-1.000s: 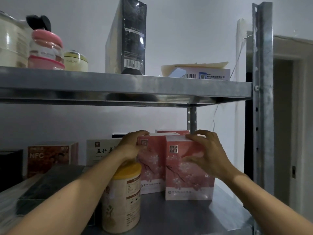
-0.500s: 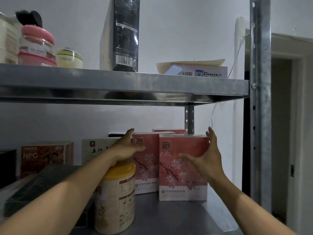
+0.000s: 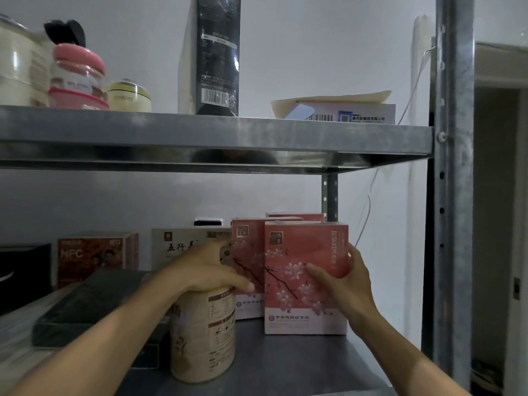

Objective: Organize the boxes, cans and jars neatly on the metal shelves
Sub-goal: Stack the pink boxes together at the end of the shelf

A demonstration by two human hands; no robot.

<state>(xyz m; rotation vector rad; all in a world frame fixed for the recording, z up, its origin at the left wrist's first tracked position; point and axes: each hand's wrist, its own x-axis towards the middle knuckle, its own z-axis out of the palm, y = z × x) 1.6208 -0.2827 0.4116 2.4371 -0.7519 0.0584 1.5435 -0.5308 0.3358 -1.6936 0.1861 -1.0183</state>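
I read feed as dim, grey-blue cast. Soft glare on upper shelf lip (image 3: 228, 155); deep shadow under it, lower left. Slight wide-angle lean at upright post (image 3: 454, 195). Bottom-left corner soft, blurred.

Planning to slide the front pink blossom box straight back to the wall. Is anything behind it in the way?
Yes. Another pink box stands behind the front pink blossom box, only its top edge showing above it. The right hand grips the front box's right side. The gap between the boxes cannot be judged.
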